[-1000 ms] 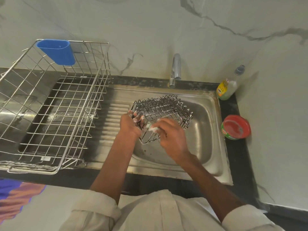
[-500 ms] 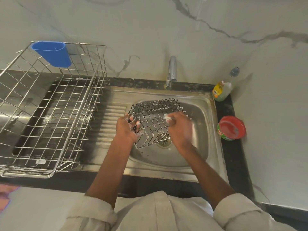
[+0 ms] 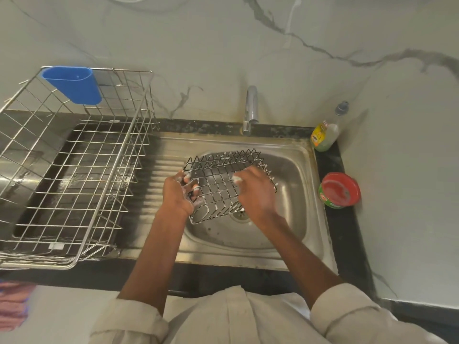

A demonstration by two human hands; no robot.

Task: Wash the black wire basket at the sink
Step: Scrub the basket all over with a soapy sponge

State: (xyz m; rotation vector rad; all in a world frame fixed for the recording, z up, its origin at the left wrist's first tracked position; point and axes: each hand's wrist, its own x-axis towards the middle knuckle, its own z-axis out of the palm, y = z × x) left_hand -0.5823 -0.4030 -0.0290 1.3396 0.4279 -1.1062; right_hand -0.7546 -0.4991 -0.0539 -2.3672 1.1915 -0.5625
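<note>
The black wire basket (image 3: 218,180) is tilted over the steel sink (image 3: 293,170), its grid bottom facing me and specked with white foam. My left hand (image 3: 177,193) grips its left edge, fingers curled through the wires. My right hand (image 3: 255,192) lies over the basket's right side and pinches a small white soapy scrubber at its fingertips against the grid. Both hands are soapy. The tap (image 3: 250,109) stands behind the bowl; no water is seen running.
A large steel wire dish rack (image 3: 74,175) with a blue plastic cup holder (image 3: 73,84) stands on the drainboard at left. A dish liquid bottle (image 3: 325,131) and a red-lidded green tub (image 3: 340,191) sit on the black counter at right. Marble wall behind.
The basket has turned from its open side up to its grid bottom facing me. My right hand moved from the basket's front edge up onto the grid.
</note>
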